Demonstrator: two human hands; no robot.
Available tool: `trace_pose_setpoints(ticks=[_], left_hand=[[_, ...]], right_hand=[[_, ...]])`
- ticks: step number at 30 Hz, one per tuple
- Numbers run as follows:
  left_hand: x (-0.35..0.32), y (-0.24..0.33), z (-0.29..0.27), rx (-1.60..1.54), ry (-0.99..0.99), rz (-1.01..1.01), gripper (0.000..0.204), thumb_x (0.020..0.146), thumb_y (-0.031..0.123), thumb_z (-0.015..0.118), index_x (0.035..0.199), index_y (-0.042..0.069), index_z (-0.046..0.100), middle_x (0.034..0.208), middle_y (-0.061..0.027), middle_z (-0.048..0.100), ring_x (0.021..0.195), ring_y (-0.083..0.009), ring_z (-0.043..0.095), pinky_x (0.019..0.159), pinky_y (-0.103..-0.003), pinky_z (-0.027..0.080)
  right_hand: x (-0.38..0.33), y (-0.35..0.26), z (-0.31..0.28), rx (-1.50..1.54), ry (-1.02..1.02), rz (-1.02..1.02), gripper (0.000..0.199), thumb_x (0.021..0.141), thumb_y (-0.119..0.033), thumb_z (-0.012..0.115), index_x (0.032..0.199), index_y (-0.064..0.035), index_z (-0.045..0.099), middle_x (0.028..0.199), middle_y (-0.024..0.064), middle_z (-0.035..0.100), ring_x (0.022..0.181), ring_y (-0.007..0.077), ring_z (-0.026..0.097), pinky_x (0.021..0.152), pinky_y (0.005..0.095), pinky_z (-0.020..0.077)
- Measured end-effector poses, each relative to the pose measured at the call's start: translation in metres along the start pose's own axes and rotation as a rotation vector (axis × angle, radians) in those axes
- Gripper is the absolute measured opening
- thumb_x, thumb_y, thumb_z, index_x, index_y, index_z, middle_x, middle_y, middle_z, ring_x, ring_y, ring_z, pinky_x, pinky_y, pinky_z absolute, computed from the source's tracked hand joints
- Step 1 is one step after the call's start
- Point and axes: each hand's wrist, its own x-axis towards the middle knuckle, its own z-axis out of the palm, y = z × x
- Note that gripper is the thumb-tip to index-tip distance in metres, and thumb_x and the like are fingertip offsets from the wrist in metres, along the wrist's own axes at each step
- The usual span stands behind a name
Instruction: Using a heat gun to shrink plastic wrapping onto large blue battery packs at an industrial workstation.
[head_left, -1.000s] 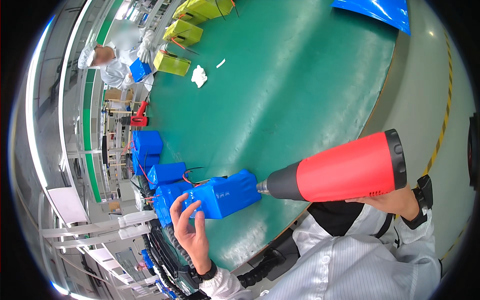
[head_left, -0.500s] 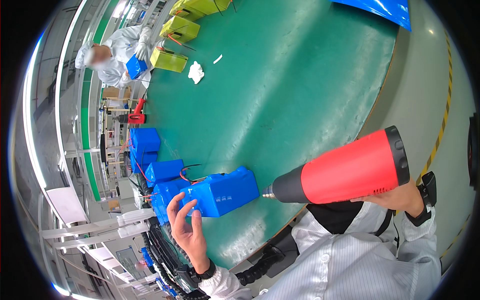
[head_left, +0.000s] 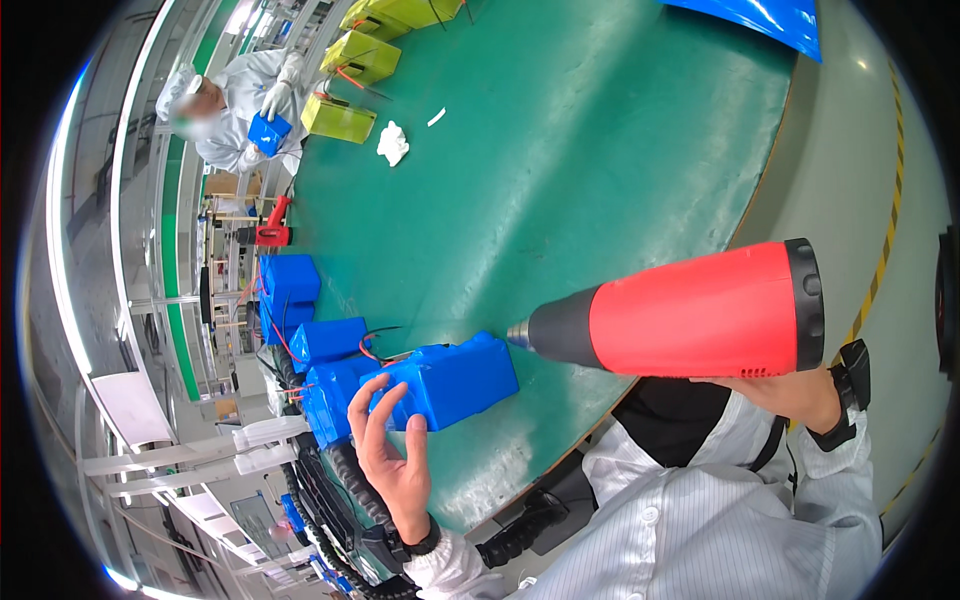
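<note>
A red heat gun (head_left: 700, 315) with a black nose is gripped in my right hand (head_left: 795, 395), whose fingers are mostly hidden beneath it. Its metal nozzle (head_left: 518, 335) points left, at the upper right end of a blue-wrapped battery pack (head_left: 460, 385) on the green table. My left hand (head_left: 395, 460) is at the pack's left end, fingers curved and spread apart. Its fingertips overlap the pack's edge; whether they touch it I cannot tell. Red and black wires come from the pack's far side.
More blue packs (head_left: 330, 342) stand along the table's left edge, beside a second red heat gun (head_left: 272, 232). Farther off are yellow-green packs (head_left: 340, 120) and a crumpled white tissue (head_left: 393, 144) on the green table (head_left: 560, 180). A co-worker (head_left: 235, 105) in white holds a small blue pack.
The heat gun has moved up and left, its nozzle now level with the pack's top corner. My left hand has shifted slightly right. The co-worker's blue pack has moved a little.
</note>
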Motion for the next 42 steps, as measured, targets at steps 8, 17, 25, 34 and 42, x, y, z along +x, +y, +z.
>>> trace_pose_setpoints(ticks=[8,17,25,34,42], left_hand=[[-0.002,0.006,0.004,0.04,-0.023,0.011,0.044,0.082,0.01,0.072,0.125,0.005,0.064,0.132,-0.0143,0.057,0.124,-0.0316,0.053,0.108,-0.044,0.038],[0.004,0.013,0.007,0.057,-0.083,0.032,0.054,0.082,0.012,0.072,0.133,0.003,0.06,0.135,-0.0156,0.052,0.127,-0.033,0.05,0.109,-0.045,0.037],[0.008,0.016,0.002,0.114,-0.157,0.023,0.061,0.079,0.008,0.067,0.138,0.001,0.057,0.138,-0.016,0.053,0.129,-0.032,0.051,0.112,-0.043,0.036],[-0.007,0.017,-0.034,0.19,-0.378,0.018,0.064,0.07,0.0,0.069,0.133,0.004,0.062,0.138,-0.0133,0.057,0.136,-0.0376,0.049,0.12,-0.054,0.026],[-0.016,0.01,-0.045,0.198,-0.431,0.016,0.066,0.064,-0.005,0.066,0.13,0.002,0.064,0.139,-0.0154,0.058,0.141,-0.0376,0.044,0.119,-0.05,0.029]], right_hand=[[-0.003,0.004,0.001,-0.034,0.014,-0.032,0.043,0.078,-0.029,0.087,0.112,-0.0095,0.07,0.106,0.004,0.072,0.094,0.0259,0.069,0.086,0.0379,0.0533],[-0.028,0.018,-0.003,0.009,0.087,-0.119,0.047,0.074,-0.024,0.091,0.111,-0.0053,0.07,0.107,0.0077,0.072,0.095,0.0255,0.071,0.085,0.0369,0.0551],[-0.022,0.0,-0.007,0.158,-0.011,-0.117,0.041,0.077,-0.018,0.089,0.111,-0.0041,0.072,0.106,0.007,0.073,0.095,0.0228,0.071,0.083,0.0346,0.0561],[-0.022,0.0,-0.003,0.16,-0.009,-0.032,0.045,0.074,-0.024,0.091,0.11,-0.0053,0.071,0.106,0.006,0.073,0.096,0.0241,0.07,0.086,0.0376,0.0546],[-0.016,0.002,0.004,0.076,-0.089,-0.114,0.051,0.074,-0.032,0.09,0.114,-0.0081,0.07,0.109,0.0062,0.071,0.1,0.0286,0.068,0.09,0.0386,0.0519]])
